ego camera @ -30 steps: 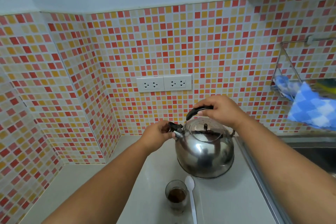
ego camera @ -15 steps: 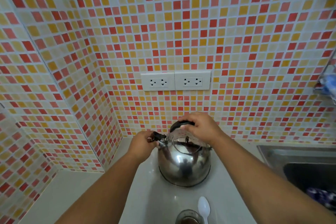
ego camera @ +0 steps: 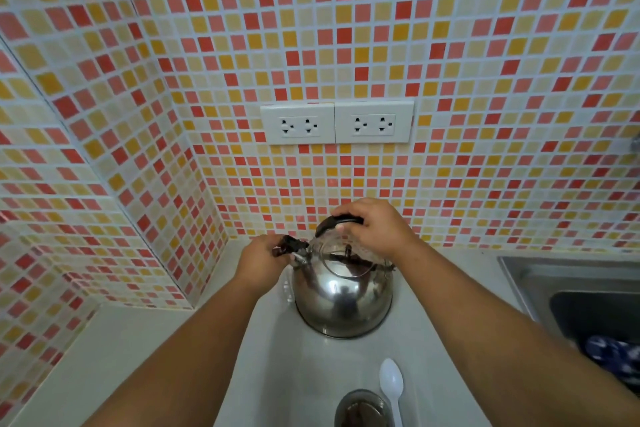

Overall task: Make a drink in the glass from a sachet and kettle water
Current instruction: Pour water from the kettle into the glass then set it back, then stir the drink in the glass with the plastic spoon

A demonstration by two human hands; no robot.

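Gripping the black handle point(ego camera: 341, 220) of the steel kettle point(ego camera: 343, 298), the right hand point(ego camera: 375, 230) has its fingers curled over the top of the arch, the thumb tucked under it; the left hand point(ego camera: 259, 262) is closed around the black cap point(ego camera: 291, 246) at the tip of the spout, fingers pinched on it from the left side. Standing upright on the pale countertop point(ego camera: 294, 374), the kettle sits near the far tiled wall point(ego camera: 346, 45), its round body reflecting the person and the room; its lid with a small dark knob point(ego camera: 348, 250) lies in place beneath the handle. Nearer the viewer, at the bottom edge of the picture, the glass point(ego camera: 362, 409) rests on the counter with dark brown powder in it, only its far rim and part of the inside visible; just to its right lies a white plastic spoon point(ego camera: 392, 385), bowl pointing toward the kettle, close to the glass though whether they touch cannot be told. Two white socket plates point(ego camera: 337, 123) are mounted side by side on the wall above the kettle; to the right a steel sink point(ego camera: 561, 281) is set into the counter, with a blurred blue and white item point(ego camera: 613, 355) inside its basin.
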